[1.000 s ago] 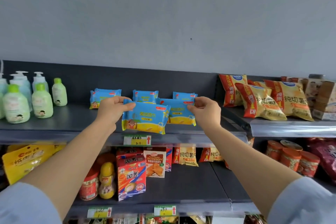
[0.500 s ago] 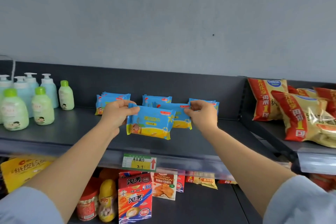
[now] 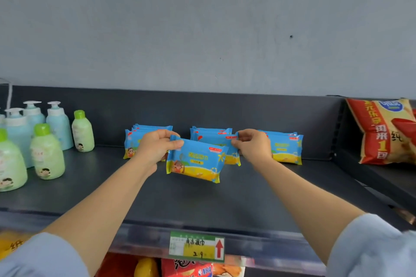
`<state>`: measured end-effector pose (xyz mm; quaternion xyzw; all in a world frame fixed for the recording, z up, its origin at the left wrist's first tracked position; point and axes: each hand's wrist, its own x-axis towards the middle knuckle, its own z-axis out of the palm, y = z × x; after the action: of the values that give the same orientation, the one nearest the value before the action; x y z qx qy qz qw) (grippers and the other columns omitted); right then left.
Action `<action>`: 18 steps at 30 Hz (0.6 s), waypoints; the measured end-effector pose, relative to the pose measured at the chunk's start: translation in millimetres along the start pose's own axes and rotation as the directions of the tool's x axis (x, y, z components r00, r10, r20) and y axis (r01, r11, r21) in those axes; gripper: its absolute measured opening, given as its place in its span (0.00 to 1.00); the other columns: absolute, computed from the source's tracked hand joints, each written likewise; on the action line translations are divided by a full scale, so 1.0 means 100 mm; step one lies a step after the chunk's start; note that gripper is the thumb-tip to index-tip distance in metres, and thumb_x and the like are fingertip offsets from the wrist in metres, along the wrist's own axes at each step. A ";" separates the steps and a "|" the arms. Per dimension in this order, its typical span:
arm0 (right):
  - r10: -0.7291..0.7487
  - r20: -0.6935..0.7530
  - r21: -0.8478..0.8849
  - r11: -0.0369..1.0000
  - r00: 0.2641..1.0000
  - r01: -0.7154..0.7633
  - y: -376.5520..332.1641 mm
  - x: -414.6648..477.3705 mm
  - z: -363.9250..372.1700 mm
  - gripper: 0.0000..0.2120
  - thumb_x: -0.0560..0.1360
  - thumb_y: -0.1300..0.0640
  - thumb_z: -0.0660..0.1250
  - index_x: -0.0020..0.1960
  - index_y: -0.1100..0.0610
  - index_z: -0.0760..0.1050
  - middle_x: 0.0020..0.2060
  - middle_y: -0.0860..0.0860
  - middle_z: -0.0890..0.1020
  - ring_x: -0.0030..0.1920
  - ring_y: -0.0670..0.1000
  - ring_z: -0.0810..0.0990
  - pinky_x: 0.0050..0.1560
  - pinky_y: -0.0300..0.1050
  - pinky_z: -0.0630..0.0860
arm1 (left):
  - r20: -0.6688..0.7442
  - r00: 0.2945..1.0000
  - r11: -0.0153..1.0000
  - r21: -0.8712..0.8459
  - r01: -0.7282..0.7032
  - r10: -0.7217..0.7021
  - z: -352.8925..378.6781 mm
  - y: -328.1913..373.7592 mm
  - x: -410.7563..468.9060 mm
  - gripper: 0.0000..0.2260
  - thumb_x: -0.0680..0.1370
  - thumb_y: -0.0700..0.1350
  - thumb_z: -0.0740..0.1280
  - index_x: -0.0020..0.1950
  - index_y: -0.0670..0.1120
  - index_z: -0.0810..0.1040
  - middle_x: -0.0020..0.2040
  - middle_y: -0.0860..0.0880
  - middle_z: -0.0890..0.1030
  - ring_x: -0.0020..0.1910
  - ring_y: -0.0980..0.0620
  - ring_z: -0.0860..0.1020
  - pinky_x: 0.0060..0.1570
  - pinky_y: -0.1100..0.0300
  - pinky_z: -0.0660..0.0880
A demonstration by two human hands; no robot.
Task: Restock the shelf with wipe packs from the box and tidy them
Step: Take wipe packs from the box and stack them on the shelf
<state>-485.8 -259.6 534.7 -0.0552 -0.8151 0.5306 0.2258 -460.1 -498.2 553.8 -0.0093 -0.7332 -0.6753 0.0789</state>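
Blue and yellow wipe packs stand in three short rows on the dark shelf: a left row, a middle row and a right row. My left hand grips the left end of a front wipe pack, which tilts slightly and sits ahead of the rows. My right hand pinches the right end of a second wipe pack just behind it, in front of the middle row. The box is out of view.
Green and blue lotion bottles stand at the shelf's left end. Red and yellow snack bags lie on the neighbouring shelf to the right. A price tag hangs on the front edge. Snack boxes show on the shelf below.
Both hands carried their packs deeper over the shelf, toward the middle row, while the camera moved closer and the lower shelves dropped out of view.
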 end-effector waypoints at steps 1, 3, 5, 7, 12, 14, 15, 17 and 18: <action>0.013 0.002 0.003 1.000 1.000 -0.013 0.01 0.06 0.05 0.16 0.72 0.59 0.74 0.58 0.57 0.79 0.45 0.48 0.82 0.48 0.51 0.83 0.53 0.52 0.81 | 0.006 1.000 1.000 0.006 0.000 0.000 -0.01 -0.01 0.06 0.07 0.72 0.34 0.72 0.43 0.46 0.80 0.43 0.46 0.83 0.49 0.47 0.82 0.59 0.45 0.76; 0.035 0.001 0.011 0.999 0.999 -0.035 0.05 0.17 0.13 0.16 0.72 0.59 0.74 0.58 0.57 0.79 0.46 0.48 0.82 0.48 0.52 0.83 0.53 0.53 0.81 | 0.023 1.000 1.000 0.015 0.001 -0.001 -0.02 -0.02 0.16 0.07 0.73 0.34 0.72 0.43 0.46 0.80 0.41 0.46 0.83 0.48 0.48 0.82 0.58 0.46 0.77; 0.051 -0.002 0.008 0.999 0.999 -0.051 0.08 0.26 0.21 0.16 0.71 0.59 0.74 0.58 0.57 0.79 0.47 0.49 0.83 0.48 0.52 0.83 0.52 0.53 0.81 | 0.036 0.999 1.000 0.023 0.000 -0.001 -0.03 -0.03 0.24 0.07 0.73 0.34 0.72 0.44 0.45 0.80 0.41 0.46 0.83 0.49 0.49 0.82 0.57 0.47 0.77; 0.065 -0.001 0.010 0.998 0.998 -0.065 0.13 0.33 0.28 0.15 0.71 0.60 0.75 0.57 0.57 0.79 0.48 0.50 0.84 0.48 0.52 0.83 0.52 0.53 0.81 | 0.044 0.999 1.000 0.029 -0.001 0.000 -0.04 -0.05 0.32 0.07 0.73 0.34 0.71 0.44 0.45 0.80 0.41 0.46 0.83 0.49 0.49 0.82 0.55 0.48 0.78; 0.096 0.027 0.006 0.995 0.995 -0.096 0.19 0.44 0.42 0.16 0.71 0.60 0.75 0.57 0.59 0.79 0.50 0.52 0.84 0.47 0.52 0.84 0.51 0.53 0.82 | 0.050 0.999 0.999 0.039 0.008 -0.010 -0.04 -0.10 0.47 0.07 0.73 0.34 0.71 0.45 0.45 0.80 0.42 0.46 0.83 0.47 0.50 0.82 0.51 0.52 0.79; 0.102 0.034 -0.004 0.995 0.994 -0.102 0.19 0.46 0.45 0.16 0.71 0.60 0.75 0.58 0.59 0.79 0.51 0.52 0.83 0.47 0.52 0.83 0.51 0.52 0.82 | 0.053 0.998 0.999 0.043 0.013 -0.015 -0.04 -0.13 0.53 0.07 0.73 0.34 0.72 0.46 0.44 0.80 0.42 0.46 0.83 0.47 0.50 0.82 0.51 0.53 0.79; 0.102 0.037 -0.012 0.995 0.994 -0.102 0.19 0.46 0.47 0.16 0.71 0.60 0.75 0.58 0.59 0.79 0.51 0.52 0.83 0.47 0.52 0.83 0.51 0.52 0.82 | 0.055 0.998 0.999 0.046 0.013 -0.016 -0.04 -0.15 0.55 0.06 0.73 0.34 0.72 0.46 0.44 0.80 0.42 0.46 0.83 0.47 0.50 0.82 0.51 0.53 0.79; 0.097 0.039 -0.030 0.995 0.995 -0.096 0.19 0.47 0.49 0.16 0.72 0.59 0.74 0.59 0.58 0.78 0.51 0.52 0.83 0.47 0.52 0.83 0.51 0.52 0.82 | 0.059 0.998 0.999 0.044 0.016 -0.018 -0.03 -0.16 0.58 0.06 0.73 0.34 0.72 0.46 0.44 0.80 0.41 0.46 0.83 0.46 0.50 0.82 0.50 0.54 0.79; 0.091 0.036 -0.036 0.995 0.995 -0.090 0.19 0.48 0.50 0.16 0.72 0.59 0.74 0.59 0.58 0.78 0.51 0.52 0.83 0.47 0.52 0.83 0.50 0.52 0.82 | 0.061 0.998 0.999 0.041 0.016 -0.019 -0.03 -0.17 0.59 0.06 0.73 0.34 0.71 0.46 0.44 0.79 0.40 0.46 0.83 0.46 0.51 0.82 0.48 0.55 0.79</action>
<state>-552.7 -277.6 516.4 -0.0858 -0.8249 0.5273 0.1851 -519.7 -508.1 544.9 -0.0222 -0.7491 -0.6602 0.0505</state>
